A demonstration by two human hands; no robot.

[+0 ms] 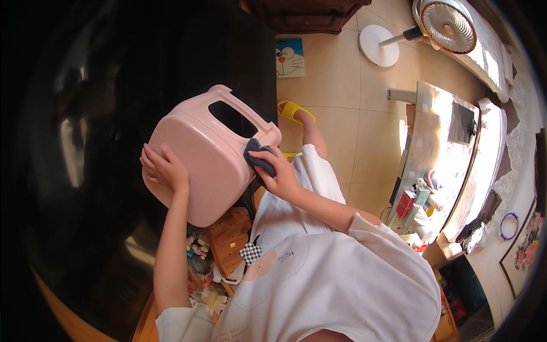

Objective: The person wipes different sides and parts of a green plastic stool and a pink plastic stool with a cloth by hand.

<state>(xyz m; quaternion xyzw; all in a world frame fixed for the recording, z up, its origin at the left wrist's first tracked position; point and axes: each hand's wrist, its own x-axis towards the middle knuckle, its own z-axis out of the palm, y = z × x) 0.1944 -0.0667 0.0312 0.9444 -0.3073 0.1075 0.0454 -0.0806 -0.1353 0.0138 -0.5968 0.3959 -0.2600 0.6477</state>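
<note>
A pink plastic stool (pixel 205 162) lies tilted over a glossy black surface (pixel 128 85), its smooth seat turned towards me. Its side has a large cut-out, and the leg ends point up and to the right. My left hand (pixel 166 169) is spread over the seat, fingers reaching its left edge and holding it. In my right hand (pixel 280 175) is a bunched dark grey-blue cloth (pixel 260 159), pressed against the stool's side just below the cut-out. The stool's far side and underside are hidden.
Below the stool are a brown bag (pixel 230 239) and a cluster of small items (pixel 198 248). On the tiled floor (pixel 329 85) stands a white pedestal fan (pixel 448 28). A glass-topped table (pixel 421 154) to the right bears boxes and bottles. Dark wooden furniture (pixel 307 17) is beyond.
</note>
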